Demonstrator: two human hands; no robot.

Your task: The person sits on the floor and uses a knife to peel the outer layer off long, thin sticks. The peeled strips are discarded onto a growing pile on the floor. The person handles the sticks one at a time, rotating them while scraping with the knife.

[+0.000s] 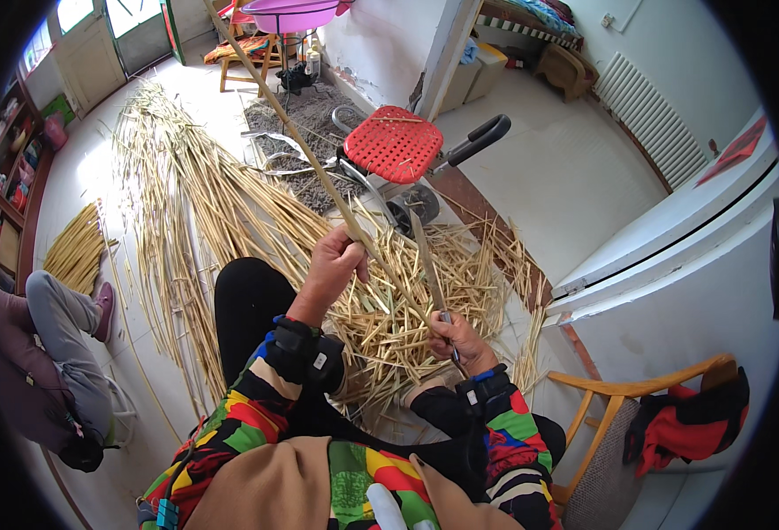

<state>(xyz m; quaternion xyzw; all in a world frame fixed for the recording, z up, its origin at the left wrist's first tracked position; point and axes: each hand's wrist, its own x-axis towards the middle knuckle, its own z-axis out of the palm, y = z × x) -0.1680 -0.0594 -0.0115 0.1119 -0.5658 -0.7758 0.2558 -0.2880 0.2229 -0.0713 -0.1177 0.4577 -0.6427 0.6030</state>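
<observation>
A long, pale reed stalk (297, 140) slants across the view from the upper left down to my right hand. My left hand (338, 262) grips it partway along, thumb laid against it. In my right hand (459, 341) is a knife with a long, dull blade (426, 262) pointing up and away from me. The stalk's lower end meets this hand near the base of the blade; whether the fingers also pinch the stalk cannot be told. Beneath both hands spreads a loose heap of short cut stalk pieces (396, 324) on the floor.
Long reed stalks (191, 172) lie in a large spread at left, beside a smaller bundle (75, 245). A red-seated metal frame (395, 142) with a black grip stands ahead. Another person (25, 358) sits at left. At right is a wooden chair (601, 450) near a door (668, 232).
</observation>
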